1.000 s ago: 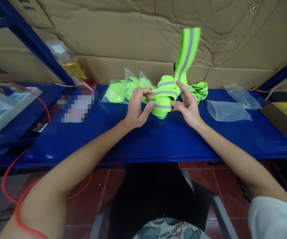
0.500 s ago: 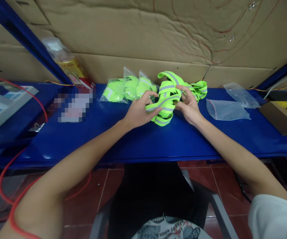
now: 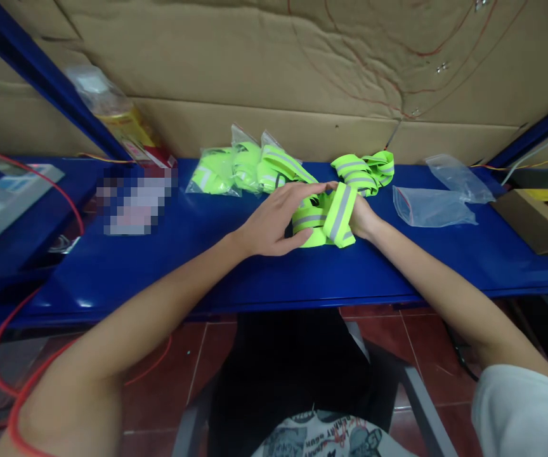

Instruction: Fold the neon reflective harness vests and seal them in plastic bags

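1. Neon yellow-green with grey stripes, the strap bundle (image 3: 319, 222) sits between my two hands, over the middle of the blue counter (image 3: 236, 273), about midway between its front and back edges.
2. My left hand (image 3: 270, 219) cups the bundle's left end: the fingers stretch over its top and the thumb lies along its near side, with strap layers between them. I cannot tell whether they press on it.
3. My right hand (image 3: 363, 217) is against the right end, its fingers mostly hidden behind a broad flap of strap that slants toward the counter's front edge. Whether they are closed, I cannot tell.
4. Just beyond my left fingers, a striped length (image 3: 290, 164) slopes down from the bagged straps (image 3: 219, 171); where it ends is hidden.
5. Those bagged straps stand in a row near the back edge, left of the bundle.
6. Folded loose straps (image 3: 357, 174) lie near the back edge, beyond my right hand and apart from it.
7. Toward the right end, two flat clear bags (image 3: 433, 208) overlap near a cardboard box (image 3: 524, 222).
8. Near the back left corner stands a bottle (image 3: 122, 124).
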`<control>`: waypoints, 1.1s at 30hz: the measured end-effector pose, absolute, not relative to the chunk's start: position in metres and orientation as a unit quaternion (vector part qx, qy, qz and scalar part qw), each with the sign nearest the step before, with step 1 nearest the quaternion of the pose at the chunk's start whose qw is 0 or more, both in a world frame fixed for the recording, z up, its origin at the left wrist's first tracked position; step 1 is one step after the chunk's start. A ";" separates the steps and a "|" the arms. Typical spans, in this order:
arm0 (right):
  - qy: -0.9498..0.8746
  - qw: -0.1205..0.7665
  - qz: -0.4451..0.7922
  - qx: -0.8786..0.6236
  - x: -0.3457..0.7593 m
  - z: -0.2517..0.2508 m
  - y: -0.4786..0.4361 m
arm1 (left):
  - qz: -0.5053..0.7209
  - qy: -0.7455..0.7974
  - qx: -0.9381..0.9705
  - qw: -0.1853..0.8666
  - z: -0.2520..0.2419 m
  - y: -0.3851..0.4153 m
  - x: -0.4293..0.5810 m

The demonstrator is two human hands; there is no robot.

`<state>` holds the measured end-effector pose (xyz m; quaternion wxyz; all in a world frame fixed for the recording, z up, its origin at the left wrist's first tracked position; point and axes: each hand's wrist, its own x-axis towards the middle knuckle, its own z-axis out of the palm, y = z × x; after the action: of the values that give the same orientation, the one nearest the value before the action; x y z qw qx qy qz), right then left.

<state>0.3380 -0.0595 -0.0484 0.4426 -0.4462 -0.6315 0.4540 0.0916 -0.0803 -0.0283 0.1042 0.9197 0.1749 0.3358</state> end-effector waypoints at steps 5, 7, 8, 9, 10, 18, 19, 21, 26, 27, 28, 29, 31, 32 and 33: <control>-0.585 0.438 0.509 -0.455 0.349 -0.039 -0.055 | 0.261 0.213 0.938 0.081 -0.035 -0.072 0.092; -0.592 0.439 0.507 -0.446 0.356 -0.037 -0.052 | 0.253 0.218 0.940 0.062 -0.037 -0.074 0.093; -0.604 0.435 0.505 -0.437 0.358 -0.036 -0.051 | 0.251 0.215 0.943 0.051 -0.037 -0.075 0.094; -0.622 0.427 0.498 -0.427 0.360 -0.037 -0.050 | 0.249 0.208 0.945 0.042 -0.037 -0.076 0.095; -0.641 0.421 0.487 -0.418 0.360 -0.037 -0.050 | 0.248 0.201 0.947 0.036 -0.038 -0.077 0.096; -0.723 0.408 0.346 -0.436 0.357 -0.049 -0.045 | 0.241 0.172 0.952 0.075 -0.046 -0.074 0.102; -0.736 0.395 0.339 -0.433 0.359 -0.048 -0.044 | 0.241 0.179 0.951 0.075 -0.047 -0.075 0.101; -0.750 0.386 0.335 -0.420 0.363 -0.044 -0.043 | 0.237 0.195 0.949 0.073 -0.047 -0.076 0.101; -0.706 0.464 0.337 -0.415 0.372 -0.034 -0.040 | 0.242 0.208 0.944 0.078 -0.040 -0.076 0.096; -0.698 0.474 0.344 -0.413 0.375 -0.030 -0.041 | 0.245 0.204 0.945 0.072 -0.037 -0.076 0.095; -0.690 0.477 0.359 -0.410 0.378 -0.026 -0.042 | 0.247 0.201 0.946 0.062 -0.035 -0.076 0.093; -0.682 0.473 0.384 -0.405 0.383 -0.020 -0.044 | 0.248 0.202 0.946 0.051 -0.032 -0.075 0.091; -0.668 0.442 0.462 -0.381 0.393 -0.008 -0.050 | 0.250 0.212 0.944 0.035 -0.028 -0.074 0.087; -0.664 0.416 0.507 -0.361 0.398 -0.002 -0.053 | 0.254 0.219 0.941 0.036 -0.026 -0.074 0.085; -0.656 0.397 0.547 -0.337 0.402 0.003 -0.056 | 0.260 0.224 0.938 0.040 -0.024 -0.073 0.083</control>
<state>0.4020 -0.0558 0.0033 0.3968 -0.3373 -0.6556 0.5467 0.0834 -0.0727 -0.0242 0.0403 0.9385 0.2242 0.2596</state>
